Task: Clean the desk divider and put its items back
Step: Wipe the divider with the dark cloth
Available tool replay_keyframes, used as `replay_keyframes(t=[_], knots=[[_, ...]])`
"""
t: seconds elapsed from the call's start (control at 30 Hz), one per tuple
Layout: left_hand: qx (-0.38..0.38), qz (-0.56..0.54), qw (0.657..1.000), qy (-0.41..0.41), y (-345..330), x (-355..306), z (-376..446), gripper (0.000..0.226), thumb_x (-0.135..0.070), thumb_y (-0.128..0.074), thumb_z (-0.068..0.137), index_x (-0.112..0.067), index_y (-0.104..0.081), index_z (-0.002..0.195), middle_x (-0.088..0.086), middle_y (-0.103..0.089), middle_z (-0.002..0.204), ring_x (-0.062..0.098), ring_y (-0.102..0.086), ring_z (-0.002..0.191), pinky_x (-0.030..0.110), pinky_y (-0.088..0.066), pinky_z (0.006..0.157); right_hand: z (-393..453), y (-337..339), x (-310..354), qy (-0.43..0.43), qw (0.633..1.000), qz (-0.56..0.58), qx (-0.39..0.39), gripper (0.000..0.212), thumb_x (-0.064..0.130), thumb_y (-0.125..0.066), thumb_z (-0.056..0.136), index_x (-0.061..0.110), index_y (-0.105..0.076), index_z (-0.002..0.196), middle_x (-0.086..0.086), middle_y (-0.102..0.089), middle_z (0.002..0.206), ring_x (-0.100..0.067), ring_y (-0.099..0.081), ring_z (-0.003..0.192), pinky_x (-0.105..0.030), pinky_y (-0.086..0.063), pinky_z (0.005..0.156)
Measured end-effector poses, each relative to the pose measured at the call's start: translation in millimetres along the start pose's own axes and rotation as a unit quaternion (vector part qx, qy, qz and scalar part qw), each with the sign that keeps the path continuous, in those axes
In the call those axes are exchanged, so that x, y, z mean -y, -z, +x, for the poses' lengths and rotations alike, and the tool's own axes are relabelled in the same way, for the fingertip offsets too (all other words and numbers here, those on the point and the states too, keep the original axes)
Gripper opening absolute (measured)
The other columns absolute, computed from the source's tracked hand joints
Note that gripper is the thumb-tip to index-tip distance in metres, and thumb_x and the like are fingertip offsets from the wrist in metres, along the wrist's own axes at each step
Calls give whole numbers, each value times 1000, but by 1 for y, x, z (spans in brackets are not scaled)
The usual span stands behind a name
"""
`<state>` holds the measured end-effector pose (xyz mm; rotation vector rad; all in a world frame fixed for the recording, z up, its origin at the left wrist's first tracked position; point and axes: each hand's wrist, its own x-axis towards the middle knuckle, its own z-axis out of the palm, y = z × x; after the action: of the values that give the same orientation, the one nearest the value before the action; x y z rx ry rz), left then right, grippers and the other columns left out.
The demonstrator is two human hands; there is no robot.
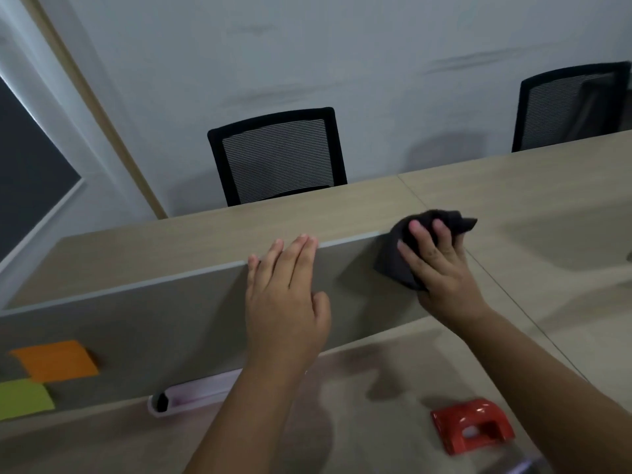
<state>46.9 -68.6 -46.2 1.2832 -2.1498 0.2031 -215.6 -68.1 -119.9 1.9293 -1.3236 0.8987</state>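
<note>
Wiping the end of the divider, other hand flat on it

Right hand (441, 268) fingers are clamped round a dark cloth (403, 265), pressing it on the divider (154, 323) end. Left hand (287, 299) lies flat, fingers together, tips at its top edge. The divider's grey with a paler rim; two sticky notes, orange (56, 360) and green (24, 398), sit far left of the fingers. Two chairs (277, 155) behind.

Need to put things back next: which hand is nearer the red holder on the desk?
Right. The right hand presses the cloth on the divider's end, its forearm passing just above the red holder. The left hand rests flat on the divider, farther left.
</note>
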Motion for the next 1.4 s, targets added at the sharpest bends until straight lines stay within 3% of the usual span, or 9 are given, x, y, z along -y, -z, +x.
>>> replay_keyframes(t=[0.17, 0.3, 0.5, 0.67, 0.77, 0.9, 1.03, 1.13, 1.4], knots=[[-8, -11, 1000, 10, -3, -1, 1, 65, -21, -38, 73, -14, -56, 135, 3, -60, 137, 30, -52, 129, 51, -26, 115, -60, -32, 18, -117, 992, 48, 1, 63, -2, -42, 86, 25, -32, 141, 12, 1, 161, -21, 4, 149, -58, -9, 115], [-3, -5, 1000, -2, -2, 3, 1, 66, -23, -38, 73, -14, -55, 136, 3, -60, 137, 30, -52, 129, 50, -26, 115, -99, -40, 54, -354, 921, 139, 79, 77, -18, -59, 71, 9, -39, 140, 28, 13, 155, -7, 10, 146, -44, -17, 117], [17, -16, 1000, -1, 4, 3, 0, 66, -25, -38, 73, -14, -54, 136, 3, -60, 137, 30, -52, 128, 51, -29, 115, -41, -13, 98, -489, 826, 282, -3, 84, 13, -43, 87, 71, -1, 130, 6, 2, 159, -26, -9, 148, -51, -24, 116], [53, -8, 998, -25, 15, 19, 0, 68, -25, -35, 74, -16, -51, 139, 2, -57, 140, 26, -51, 131, 46, -24, 116, 45, -6, 84, -519, 792, 268, -181, 76, 16, -48, 89, 26, -4, 150, 27, -6, 145, -22, -1, 148, -54, -7, 119], [49, 2, 998, 40, 31, 51, -4, 62, -23, -39, 76, -16, -54, 136, 3, -60, 136, 27, -54, 127, 49, -28, 115, 66, -16, 116, -455, 851, 205, -164, 76, 20, -47, 89, 32, -4, 150, 16, -13, 155, -22, -3, 146, -53, 1, 119], [22, 63, 989, 131, 56, 115, -25, 62, -18, -43, 75, -16, -54, 136, 7, -59, 138, 33, -50, 131, 61, -25, 112, 80, -51, 193, -259, 960, 96, -47, 63, 33, -45, 88, 30, -20, 146, 16, 10, 159, -22, 9, 148, -53, 3, 115], [18, 106, 975, 195, 91, 173, -48, 67, -13, -46, 70, -16, -54, 137, 4, -57, 141, 34, -45, 136, 68, -19, 111, 112, -72, 275, -152, 985, 73, 42, 80, 36, -49, 79, 31, -12, 150, 12, 11, 159, -20, 14, 147, -49, 12, 116], [21, 128, 966, 224, 113, 204, -59, 69, -15, -42, 68, -17, -56, 136, 1, -56, 142, 34, -42, 138, 69, -20, 109, 132, -86, 318, -82, 993, 44, 73, 78, 32, -50, 76, 33, -22, 149, 11, -15, 160, -15, 10, 148, -44, 9, 118], [43, 153, 965, 209, 138, 259, -82, 69, -11, -44, 72, -19, -50, 141, -1, -52, 146, 32, -42, 138, 66, -25, 109, 128, -108, 346, 31, 995, -29, 88, 66, 22, -48, 82, 30, -33, 146, 15, -25, 155, -14, -26, 140, -38, 0, 117]])
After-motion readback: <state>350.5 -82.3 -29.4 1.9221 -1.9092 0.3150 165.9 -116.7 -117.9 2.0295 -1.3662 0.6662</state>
